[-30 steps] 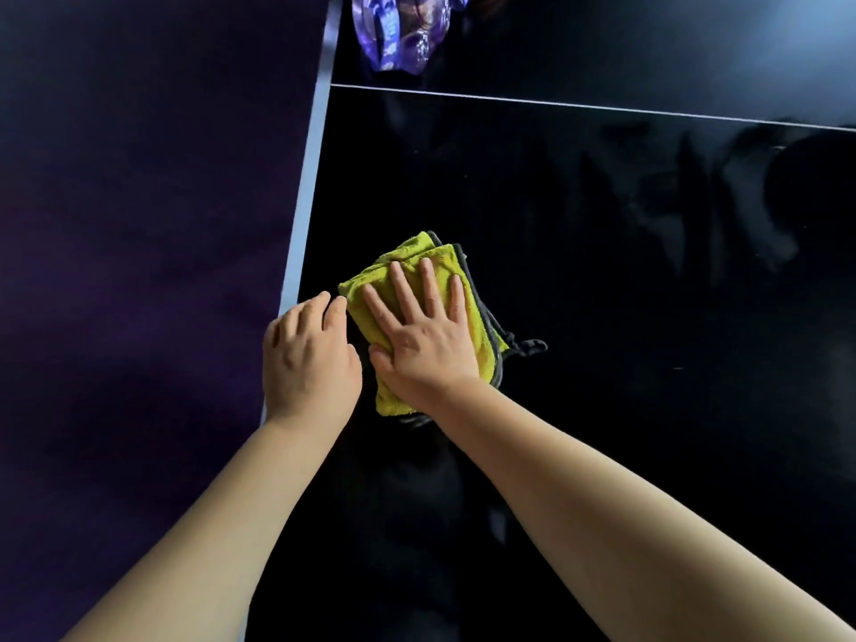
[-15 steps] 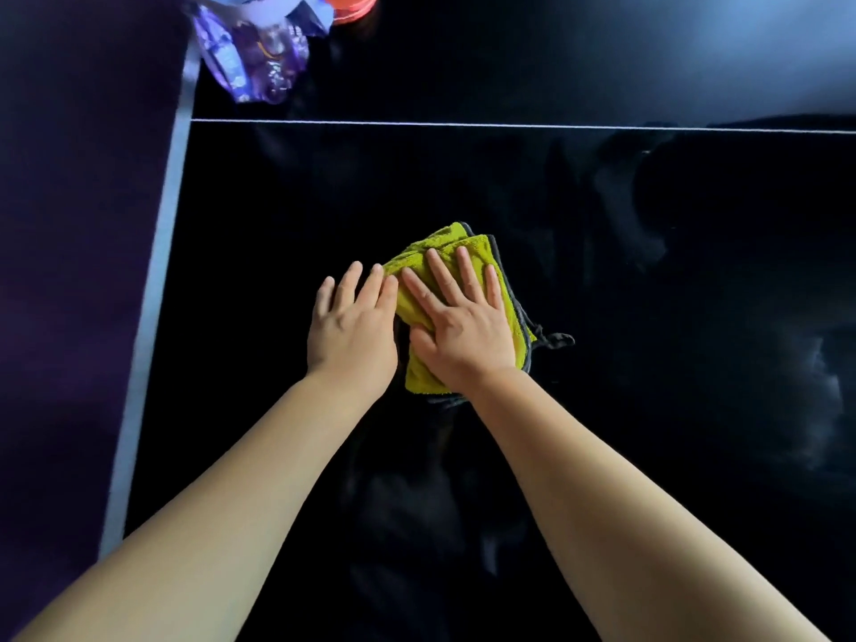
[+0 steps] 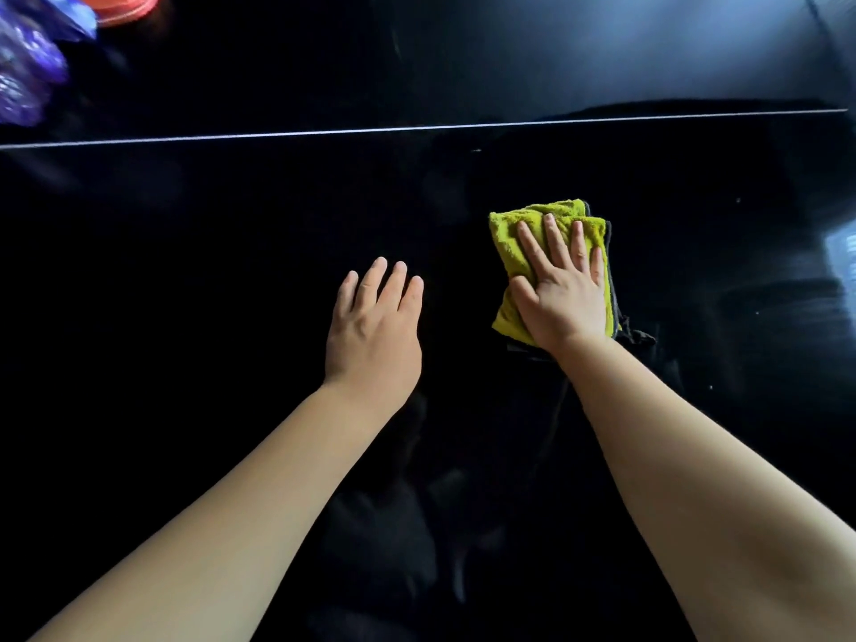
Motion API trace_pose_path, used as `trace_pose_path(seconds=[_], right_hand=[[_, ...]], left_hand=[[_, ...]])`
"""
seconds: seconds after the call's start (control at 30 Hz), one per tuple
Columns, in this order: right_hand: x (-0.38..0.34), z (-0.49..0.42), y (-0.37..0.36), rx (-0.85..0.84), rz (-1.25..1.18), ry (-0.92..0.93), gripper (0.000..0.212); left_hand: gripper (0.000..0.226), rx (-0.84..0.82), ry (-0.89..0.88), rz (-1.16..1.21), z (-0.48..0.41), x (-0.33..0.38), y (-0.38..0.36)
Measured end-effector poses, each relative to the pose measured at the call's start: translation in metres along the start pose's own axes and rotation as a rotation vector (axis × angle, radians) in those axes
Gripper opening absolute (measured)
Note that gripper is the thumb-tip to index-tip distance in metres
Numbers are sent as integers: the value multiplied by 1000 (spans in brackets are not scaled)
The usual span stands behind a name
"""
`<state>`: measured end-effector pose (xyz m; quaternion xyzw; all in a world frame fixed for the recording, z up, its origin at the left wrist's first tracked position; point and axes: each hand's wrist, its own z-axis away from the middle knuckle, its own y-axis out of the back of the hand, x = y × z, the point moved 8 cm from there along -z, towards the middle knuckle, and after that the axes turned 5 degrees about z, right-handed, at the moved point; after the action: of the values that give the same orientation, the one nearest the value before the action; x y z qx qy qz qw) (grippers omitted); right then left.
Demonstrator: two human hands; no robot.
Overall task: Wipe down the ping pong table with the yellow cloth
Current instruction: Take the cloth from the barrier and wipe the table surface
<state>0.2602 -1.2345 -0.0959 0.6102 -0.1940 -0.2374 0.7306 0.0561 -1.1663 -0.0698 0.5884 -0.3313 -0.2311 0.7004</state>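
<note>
Yellow cloth (image 3: pixel 514 243) under flat right hand (image 3: pixel 563 298), table (image 3: pixel 231 271) w/ open room around

Both bare forearms are extended forward. The right hand (image 3: pixel 563 294) is pressed flat, fingers spread; the left hand (image 3: pixel 373 335) is laid palm-down beside it, fingers loosely together, apart from it.

Yellow cloth (image 3: pixel 509 234) with dark trim, black table (image 3: pixel 231 271) with white line, orange lid (image 3: pixel 121 4).

purple bag (image 3: pixel 28 67) beside orange lid (image 3: pixel 121 6), far left.
</note>
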Motion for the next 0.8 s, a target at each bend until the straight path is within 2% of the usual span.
trace_pose_path(seconds=[0.17,0.4,0.57,0.8], right_hand=[[30,-12,5,-16,6,-97,73],[-8,-10,2,-82,-60,-220,71],[-95,-3,-1,-81,-39,-100,80],[-256,15,-9,-46,44,151,73]], left_hand=[[58,36,48,44,6,-20,-4],[60,35,106,27,33,-67,5],[59,60,161,38,59,-116,18],[58,78,292,36,114,-217,33]])
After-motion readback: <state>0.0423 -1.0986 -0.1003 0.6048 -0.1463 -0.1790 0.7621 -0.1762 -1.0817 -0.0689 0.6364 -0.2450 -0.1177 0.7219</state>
